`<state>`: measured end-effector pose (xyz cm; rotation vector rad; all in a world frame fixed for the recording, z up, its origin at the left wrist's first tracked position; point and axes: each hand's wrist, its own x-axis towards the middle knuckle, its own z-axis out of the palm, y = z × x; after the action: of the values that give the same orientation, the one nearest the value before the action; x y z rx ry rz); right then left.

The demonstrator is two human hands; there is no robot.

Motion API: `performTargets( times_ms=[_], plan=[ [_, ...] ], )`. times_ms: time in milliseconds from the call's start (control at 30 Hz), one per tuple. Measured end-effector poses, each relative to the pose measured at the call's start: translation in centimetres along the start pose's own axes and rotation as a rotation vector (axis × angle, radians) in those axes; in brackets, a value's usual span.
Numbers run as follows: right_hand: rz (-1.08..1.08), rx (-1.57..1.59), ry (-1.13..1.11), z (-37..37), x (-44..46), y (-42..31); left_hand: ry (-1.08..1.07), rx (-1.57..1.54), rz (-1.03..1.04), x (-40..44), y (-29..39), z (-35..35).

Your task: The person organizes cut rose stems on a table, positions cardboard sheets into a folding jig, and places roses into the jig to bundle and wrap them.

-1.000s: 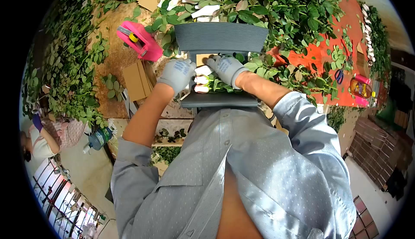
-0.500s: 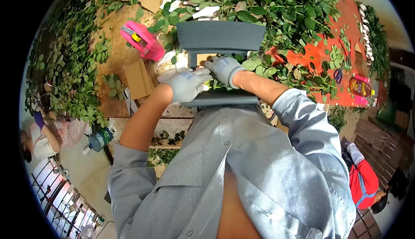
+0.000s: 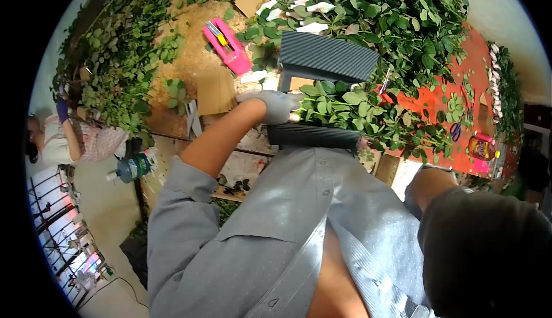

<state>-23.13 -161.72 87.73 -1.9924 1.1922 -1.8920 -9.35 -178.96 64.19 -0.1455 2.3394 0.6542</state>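
Note:
My left hand (image 3: 278, 106), in a grey glove, is bent round the bud end of a bunch of roses (image 3: 339, 105). The bunch lies in a dark grey ribbed holder (image 3: 328, 54), leaves spreading right; a pale bud tip shows below my fingers. Under it is a piece of cardboard (image 3: 300, 83) against the holder's back wall. My right hand (image 3: 489, 255) looms at the lower right as a dark shape very close to the camera, away from the holder. Its fingers cannot be made out, nor whether it holds anything.
A pink tape dispenser (image 3: 236, 59) and cardboard sheets (image 3: 215, 91) lie left of the holder. Leafy stems pile up behind it. On the red surface at right are scissors (image 3: 455, 132) and a bottle (image 3: 482, 147). Another person (image 3: 75, 137) works at far left.
My right hand has left the roses and swung back to the lower right, near the camera. My left hand stays at the bud end. The whole view has shifted.

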Motion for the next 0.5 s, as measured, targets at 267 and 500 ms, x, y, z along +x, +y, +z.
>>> performTargets(
  times_ms=[267, 500],
  plan=[
    [-0.156, 0.008, 0.100, -2.8, -1.0, -2.8, 0.087, -0.126, -0.023, 1.6, -2.0, 3.3],
    [-0.187, -0.016, 0.172, -7.0, -2.7, -4.0, 0.163, -0.201, -0.011, 0.4, -1.0, 2.7]
  ],
)
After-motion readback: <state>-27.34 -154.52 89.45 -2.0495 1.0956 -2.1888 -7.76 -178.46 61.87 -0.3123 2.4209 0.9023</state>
